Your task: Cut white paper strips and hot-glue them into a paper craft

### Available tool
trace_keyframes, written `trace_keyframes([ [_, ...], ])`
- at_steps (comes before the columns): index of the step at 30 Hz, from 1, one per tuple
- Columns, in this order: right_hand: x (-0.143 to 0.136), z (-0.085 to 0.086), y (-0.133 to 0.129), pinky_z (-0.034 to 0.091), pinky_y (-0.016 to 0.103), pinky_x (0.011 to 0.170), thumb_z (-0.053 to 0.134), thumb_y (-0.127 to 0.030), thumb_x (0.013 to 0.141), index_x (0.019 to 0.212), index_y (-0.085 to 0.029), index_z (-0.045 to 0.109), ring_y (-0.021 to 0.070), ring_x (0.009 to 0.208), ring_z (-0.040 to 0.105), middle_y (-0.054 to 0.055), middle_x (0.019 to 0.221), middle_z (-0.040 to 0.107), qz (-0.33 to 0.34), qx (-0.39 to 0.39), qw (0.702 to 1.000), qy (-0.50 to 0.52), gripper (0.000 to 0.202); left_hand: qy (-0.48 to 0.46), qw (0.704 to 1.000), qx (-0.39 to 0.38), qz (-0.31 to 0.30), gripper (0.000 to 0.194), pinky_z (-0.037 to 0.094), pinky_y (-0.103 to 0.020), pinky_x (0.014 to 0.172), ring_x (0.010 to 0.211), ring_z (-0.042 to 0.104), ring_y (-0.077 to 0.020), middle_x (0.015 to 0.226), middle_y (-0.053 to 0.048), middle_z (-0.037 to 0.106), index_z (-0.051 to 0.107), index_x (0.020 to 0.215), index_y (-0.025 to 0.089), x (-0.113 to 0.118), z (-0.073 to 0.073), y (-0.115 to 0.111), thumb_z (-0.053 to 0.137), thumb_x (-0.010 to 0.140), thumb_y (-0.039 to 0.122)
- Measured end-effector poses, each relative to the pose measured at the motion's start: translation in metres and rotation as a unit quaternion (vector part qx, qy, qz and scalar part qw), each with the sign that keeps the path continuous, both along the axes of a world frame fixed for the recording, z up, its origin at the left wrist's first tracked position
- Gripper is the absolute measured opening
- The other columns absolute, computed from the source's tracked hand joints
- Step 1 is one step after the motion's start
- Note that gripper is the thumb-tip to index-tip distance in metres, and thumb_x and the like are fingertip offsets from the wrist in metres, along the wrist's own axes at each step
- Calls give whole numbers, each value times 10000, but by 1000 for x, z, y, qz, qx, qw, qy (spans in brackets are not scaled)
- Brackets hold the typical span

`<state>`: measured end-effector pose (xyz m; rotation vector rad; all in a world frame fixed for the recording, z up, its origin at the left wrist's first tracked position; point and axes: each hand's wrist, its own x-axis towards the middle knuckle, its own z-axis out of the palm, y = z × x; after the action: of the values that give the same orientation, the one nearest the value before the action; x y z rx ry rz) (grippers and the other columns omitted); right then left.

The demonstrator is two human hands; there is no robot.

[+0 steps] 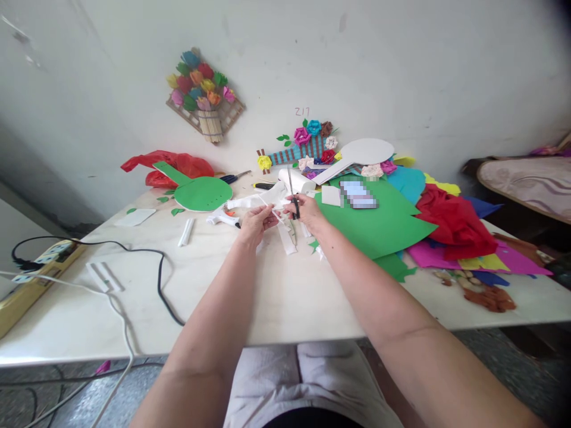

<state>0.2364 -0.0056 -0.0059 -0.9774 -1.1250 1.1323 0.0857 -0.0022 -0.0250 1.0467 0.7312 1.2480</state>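
Note:
My right hand (307,212) grips a pair of scissors (293,193) by the handles, with the long blades pointing away toward the wall. My left hand (259,222), just left of it, pinches a thin white paper strip (275,210). Another white strip (286,236) hangs or lies below, between the two hands. Crumpled white paper (250,201) and a white paper roll (297,180) lie right behind the hands. A white glue gun (223,218) rests left of my left hand.
A green paddle-shaped cutout (203,193) lies left, near red crepe paper (178,169). At right are green sheets (370,229), a phone (358,194) and a red paper heap (452,223). A black cord (161,267) runs from the power strip (40,276). Paper flowers (302,136) stand by the wall.

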Motion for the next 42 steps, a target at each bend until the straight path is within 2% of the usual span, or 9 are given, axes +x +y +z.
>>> trace_keyframes([
  [6,-1,0,-1,408,191,445,709,-205,549,831,-152,564,64,399,480,-76,475,547,-7,33,999,-22,322,12,1000,-16,-17,230,504,-237,569,539,600,-109,646,-45,654,621,822,121,1,0,-1,696,677,283],
  [11,-5,0,-4,447,218,544,695,-194,553,871,-149,578,76,484,518,-56,553,585,15,49,997,-56,342,19,999,-11,-29,266,504,-235,549,544,612,-122,668,-54,667,638,834,130,0,-2,-1,718,655,309],
  [16,-10,-4,-6,453,236,550,681,-220,565,897,-162,583,106,546,548,-30,618,611,29,59,994,-85,350,31,999,-12,-32,268,497,-230,527,513,598,-119,643,-51,657,654,818,122,1,-3,-3,722,649,320],
  [21,-11,-7,-4,422,210,528,648,-238,574,887,-169,597,90,533,509,-40,605,592,-11,91,989,-119,324,40,998,-12,-53,231,474,-216,485,495,589,-118,623,-65,650,656,793,101,3,-1,-6,698,679,298],
  [30,5,-13,13,427,225,511,626,-202,549,846,-171,623,108,524,524,-43,573,568,-82,78,974,-197,299,19,999,-34,-30,223,481,-233,486,491,595,-131,603,-63,647,637,871,93,5,0,-7,669,711,246],
  [33,10,-15,16,429,223,486,633,-192,542,813,-175,630,112,503,533,-45,536,557,-65,54,976,-201,271,14,999,-27,-13,253,490,-239,498,499,603,-133,621,-62,653,633,886,101,4,0,-6,681,702,267],
  [37,6,-9,10,435,220,471,664,-213,532,810,-163,614,100,469,515,-51,518,552,-28,43,988,-146,286,16,999,-28,-10,316,490,-231,493,482,602,-129,625,-58,656,634,951,113,1,0,-5,683,700,298],
  [42,-3,0,-2,466,225,550,674,-208,549,866,-161,585,83,492,512,-61,538,565,15,66,993,-97,332,20,999,-33,-26,332,488,-229,460,464,597,-135,606,-62,653,631,1000,117,0,3,-7,660,720,294],
])
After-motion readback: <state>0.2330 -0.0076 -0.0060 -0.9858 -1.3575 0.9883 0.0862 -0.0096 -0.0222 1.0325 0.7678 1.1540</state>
